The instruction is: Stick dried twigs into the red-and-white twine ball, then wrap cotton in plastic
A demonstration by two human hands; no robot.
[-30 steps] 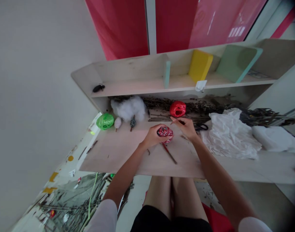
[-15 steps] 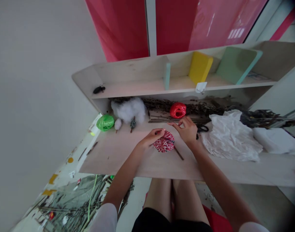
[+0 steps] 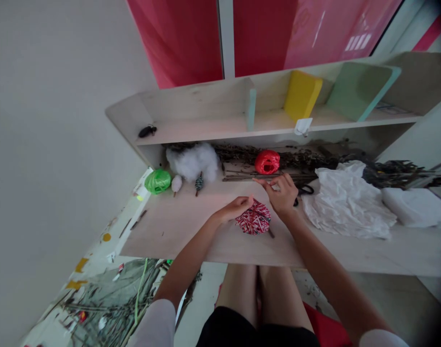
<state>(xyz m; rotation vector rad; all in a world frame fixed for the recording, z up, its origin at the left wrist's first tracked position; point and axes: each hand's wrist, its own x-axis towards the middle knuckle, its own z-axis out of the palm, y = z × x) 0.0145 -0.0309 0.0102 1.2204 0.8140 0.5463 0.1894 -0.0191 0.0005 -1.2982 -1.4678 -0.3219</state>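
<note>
My left hand (image 3: 236, 208) is closed on the upper left edge of a ball wound with red and white string (image 3: 254, 218), held above the desk. From the ball's lower right side a brown stick (image 3: 271, 233) pokes out. Just up and to the right, my right hand (image 3: 283, 196) pinches thumb and forefinger together; whatever is between them is too fine to make out. Black scissor handles (image 3: 306, 190) show beside the right hand. Behind both hands lies a red roll of plastic twine (image 3: 267, 162).
On the desk's left are a green twine roll (image 3: 158, 181), white stuffing (image 3: 195, 161), a small white ball on a stick (image 3: 176, 183) and a dark striped one (image 3: 199, 182). Crumpled white paper (image 3: 346, 202) lies right. Dry twigs (image 3: 238, 154) line the back, under a shelf (image 3: 199, 129).
The wound ball and my left hand have shifted slightly right and down. Less of the stick shows now. My right hand stays pinched, slightly to the right of before.
</note>
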